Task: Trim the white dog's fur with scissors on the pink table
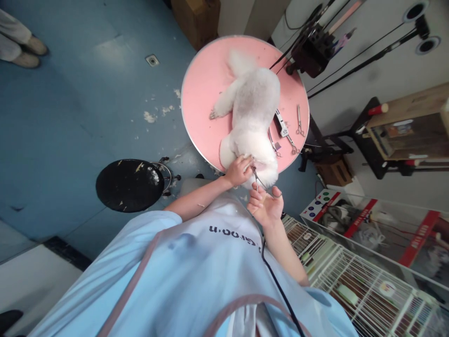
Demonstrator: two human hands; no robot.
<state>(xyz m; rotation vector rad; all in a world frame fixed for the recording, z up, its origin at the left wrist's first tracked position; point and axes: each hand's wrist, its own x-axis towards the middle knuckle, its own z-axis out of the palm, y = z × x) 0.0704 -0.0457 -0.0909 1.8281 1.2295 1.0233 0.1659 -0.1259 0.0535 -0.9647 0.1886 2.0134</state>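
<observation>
Scissors [258, 180] sit gripped in curled fingers of the right hand [265, 207], blades just beyond its fingertips, where the left hand [238, 171] clasps the dog [254, 103].

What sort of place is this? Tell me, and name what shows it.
Most likely a pet grooming salon. A white dog lies on a round pink table, the right hand holds scissors at its fur, more shears lie beside it, and fur clippings litter the blue floor.

dog [254, 107] on table [199, 93], stool [129, 185] left, cage [368, 281] right
</observation>
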